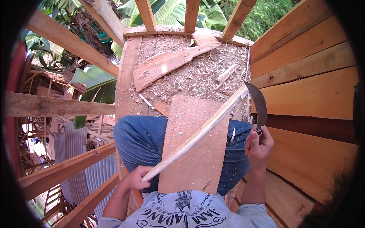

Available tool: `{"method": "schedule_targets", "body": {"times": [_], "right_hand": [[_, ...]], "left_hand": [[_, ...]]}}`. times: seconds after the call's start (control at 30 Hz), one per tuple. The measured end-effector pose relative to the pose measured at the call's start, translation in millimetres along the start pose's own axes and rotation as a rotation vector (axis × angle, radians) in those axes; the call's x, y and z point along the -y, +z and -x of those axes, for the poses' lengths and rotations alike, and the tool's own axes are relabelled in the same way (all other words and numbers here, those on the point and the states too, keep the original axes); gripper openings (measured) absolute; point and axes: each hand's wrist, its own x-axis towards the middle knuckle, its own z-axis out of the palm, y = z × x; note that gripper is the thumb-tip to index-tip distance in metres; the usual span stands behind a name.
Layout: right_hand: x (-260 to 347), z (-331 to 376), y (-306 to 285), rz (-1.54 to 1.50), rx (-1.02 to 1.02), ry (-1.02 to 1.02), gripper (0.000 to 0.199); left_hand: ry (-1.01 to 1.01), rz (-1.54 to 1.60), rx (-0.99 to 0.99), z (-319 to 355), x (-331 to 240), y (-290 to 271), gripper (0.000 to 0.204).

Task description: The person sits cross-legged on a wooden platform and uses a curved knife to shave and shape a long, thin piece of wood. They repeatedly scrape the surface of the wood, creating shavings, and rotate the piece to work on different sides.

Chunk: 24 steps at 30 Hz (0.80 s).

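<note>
A rectangular wooden board (201, 167) is laid across the lap. Over it, a pale wooden stick (197, 133) is slanted, its near-left end gripped by the curled left hand (138, 178). By its far-right end, a sickle-bladed knife (261, 106) is held in the closed right hand (260, 146). Most faces look shaved; some smoothing may be left.

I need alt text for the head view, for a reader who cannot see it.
Left hand grips the near end of a pale wooden stick; right hand holds a curved sickle, its tip appearing close to the stick's far end. The stick slants over a wooden board resting on blue jeans, wood shavings scattered beyond.
</note>
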Motion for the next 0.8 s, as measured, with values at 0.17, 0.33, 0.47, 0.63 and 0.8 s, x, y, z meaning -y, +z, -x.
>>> {"method": "schedule_targets", "body": {"times": [0.17, 0.33, 0.47, 0.63, 0.8], "right_hand": [[4.9, 10.8, 14.1, 0.164, 0.736, 0.127, 0.020], [3.0, -10.9, -3.4, -0.084, 0.229, 0.257, 0.024], [2.2, 5.8, 16.8, -0.144, 0.241, 0.278, 0.023], [13.5, 4.1, 4.3, -0.081, 0.309, 0.326, 0.023], [13.6, 7.4, 7.3, -0.054, 0.304, 0.284, 0.021]], "left_hand": [[0.002, 0.007, -0.032, -1.6, -6.0, 4.0, 0.042], [-0.001, -0.013, -0.084, -1.6, -10.0, 9.5, 0.047], [0.022, -0.101, -0.060, 0.3, 2.4, 3.4, 0.053], [0.013, -0.119, -0.081, 2.6, 1.9, 5.0, 0.056], [-0.005, -0.110, -0.066, 1.8, 1.7, 2.7, 0.056]]}}
